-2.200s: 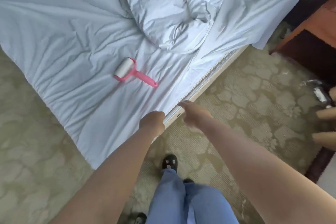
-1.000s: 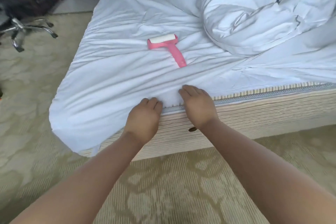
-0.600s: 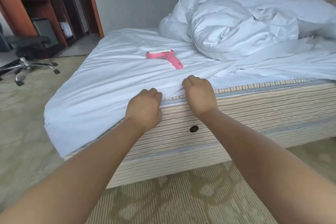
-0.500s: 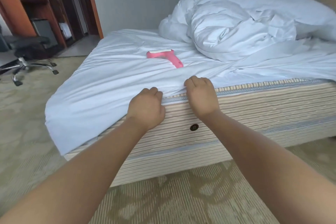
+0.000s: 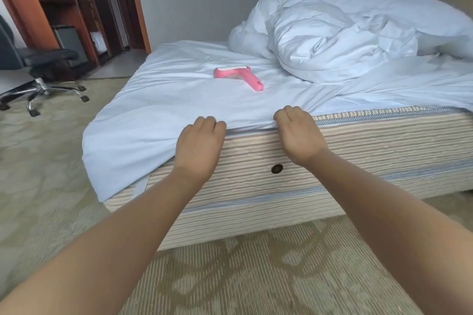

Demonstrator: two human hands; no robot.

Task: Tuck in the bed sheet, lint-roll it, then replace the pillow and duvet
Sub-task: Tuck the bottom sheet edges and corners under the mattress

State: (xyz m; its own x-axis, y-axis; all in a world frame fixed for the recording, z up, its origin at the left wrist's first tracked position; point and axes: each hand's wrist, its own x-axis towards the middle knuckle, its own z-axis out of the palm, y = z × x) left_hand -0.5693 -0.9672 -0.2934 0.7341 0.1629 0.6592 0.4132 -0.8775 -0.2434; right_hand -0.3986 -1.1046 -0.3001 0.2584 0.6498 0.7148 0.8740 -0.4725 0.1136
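Observation:
A white bed sheet point(image 5: 163, 100) covers the top of a striped mattress point(image 5: 358, 151) and hangs loose over its near left corner. My left hand point(image 5: 198, 146) and my right hand point(image 5: 298, 135) both grip the sheet's edge at the mattress's top rim, fingers curled over the cloth. A pink lint roller point(image 5: 239, 76) lies on the sheet beyond my hands. The crumpled white duvet point(image 5: 345, 33) is heaped at the far right of the bed. No separate pillow can be told apart from that heap.
The mattress side facing me is bare, with a small round vent point(image 5: 277, 168). Patterned carpet point(image 5: 230, 276) covers the floor. A black office chair point(image 5: 43, 71) stands at the left by a wooden desk point(image 5: 38, 2). A grey wall rises behind the bed.
My view has dropped from above the bed to level with its side. My hands have spread further apart along the sheet's edge.

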